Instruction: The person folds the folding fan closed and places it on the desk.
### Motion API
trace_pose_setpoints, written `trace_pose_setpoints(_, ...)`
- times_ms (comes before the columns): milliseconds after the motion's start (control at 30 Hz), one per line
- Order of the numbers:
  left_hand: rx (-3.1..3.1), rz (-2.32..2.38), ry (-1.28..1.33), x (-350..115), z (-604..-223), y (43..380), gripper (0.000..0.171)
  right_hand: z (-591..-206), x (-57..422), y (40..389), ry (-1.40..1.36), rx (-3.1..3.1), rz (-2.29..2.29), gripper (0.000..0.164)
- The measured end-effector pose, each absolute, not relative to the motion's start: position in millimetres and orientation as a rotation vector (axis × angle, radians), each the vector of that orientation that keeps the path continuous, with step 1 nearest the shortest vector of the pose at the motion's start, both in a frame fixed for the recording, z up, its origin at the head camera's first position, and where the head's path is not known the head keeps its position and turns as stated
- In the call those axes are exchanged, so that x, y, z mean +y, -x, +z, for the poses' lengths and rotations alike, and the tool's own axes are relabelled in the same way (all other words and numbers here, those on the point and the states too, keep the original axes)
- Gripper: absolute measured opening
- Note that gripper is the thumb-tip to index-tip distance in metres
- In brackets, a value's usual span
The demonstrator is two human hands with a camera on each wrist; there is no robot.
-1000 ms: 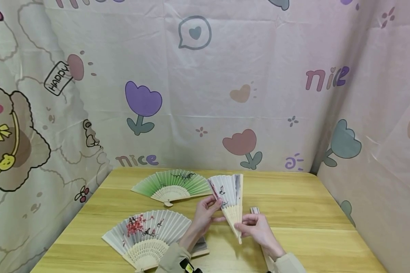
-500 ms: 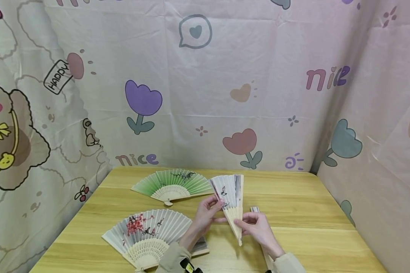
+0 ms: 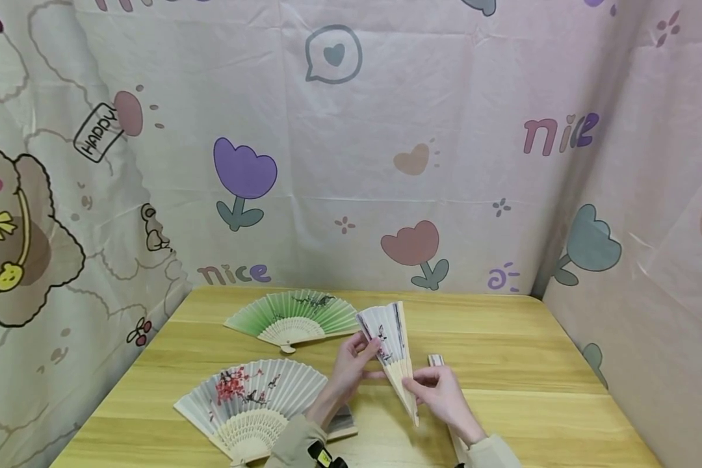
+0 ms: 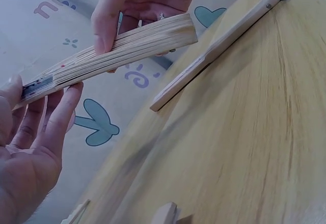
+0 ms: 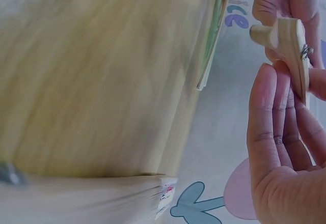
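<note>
A partly folded white paper fan [image 3: 386, 341] with pale wooden ribs is held above the table, leaning left at its top. My left hand [image 3: 351, 367] pinches its paper part, thumb in front and fingers behind. Lower down, my right hand [image 3: 441, 393] grips the ribs between thumb and fingers. In the left wrist view the ribs of the fan [image 4: 127, 46] lie stacked close together. The right wrist view shows the metal pivot on the fan's [image 5: 293, 38] end, above my right hand [image 5: 285, 158].
An unfolded green fan [image 3: 298, 322] lies at the back left. In front of it is an unfolded white fan [image 3: 257, 396] with red blossoms. Beside my left sleeve a greyish folded piece [image 3: 344, 426] shows partly. A folded fan [image 3: 435, 359] lies partly beneath my right forearm.
The held fan has narrowed as its ribs drew together. Its top has tipped left, and its pivot end has shifted slightly down and right. The fans on the table stay put.
</note>
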State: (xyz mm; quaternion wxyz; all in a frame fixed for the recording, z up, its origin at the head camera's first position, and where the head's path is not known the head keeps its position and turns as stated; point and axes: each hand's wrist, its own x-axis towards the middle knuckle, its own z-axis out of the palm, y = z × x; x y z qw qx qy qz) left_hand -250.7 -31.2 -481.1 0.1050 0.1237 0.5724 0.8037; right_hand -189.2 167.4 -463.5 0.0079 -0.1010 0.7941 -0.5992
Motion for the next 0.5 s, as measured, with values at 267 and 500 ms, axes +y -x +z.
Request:
trace_pose_setpoints(267,1.699,2.373,-0.357,-32.6,-480.4,252.1,0.048,-465.2,168.8,190.1,0.405,2.500,-1.838,0.023)
trace_pose_setpoints(500,1.708,2.420,-0.364,-33.8,-481.3,252.4,0.051,-466.0,170.5,187.1,0.571,2.627,-1.667,0.015)
